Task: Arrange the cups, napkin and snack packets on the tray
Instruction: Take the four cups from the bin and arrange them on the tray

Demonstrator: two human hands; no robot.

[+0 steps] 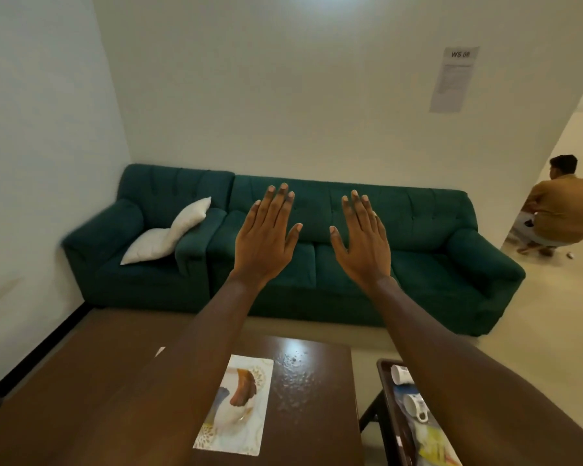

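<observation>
Tray [383,381] is at the lower right of my view: dark brown with a raised rim, just off the wooden table's [81,381] right edge with a gap between them. A dark leg shows under the tray's left rim, but I can't tell what's carrying it. There are two white cups on the tray, both on their sides. The far cup [400,375] is near the tray's far-left corner. The near cup [414,405] is just behind it, with blue print, its handle toward me and its mouth facing left. Something blue lies between and under them; can't make it out. A yellow-green snack packet [433,443] sits nearer me on the tray, partly covered by my right forearm. The printed napkin [236,405] is not on the tray. It lies flat on the table toward the right edge, long side running away from me, white with a gold leaf pattern and an orange-and-blue print. A small white corner [160,350] pokes out from under my left forearm further left on the table; can't identify it. Both hands are up in the air, well above and beyond the table, backs toward the camera. Left hand [265,237] has fingers straight and close together, thumb out to the right, holding nothing. Right hand [360,240] mirrors it, thumb out to the left, also holding nothing. The hands are apart, not touching. Behind them a dark green sofa [435,230] stands against the wall, with a white cushion [169,233] leaning on the arm between its two sections. A paper notice [453,79] headed "WS 08" hangs on the wall at upper right. A person in a brown shirt [559,210] crouches on the floor past the sofa's right end, back to me.
</observation>
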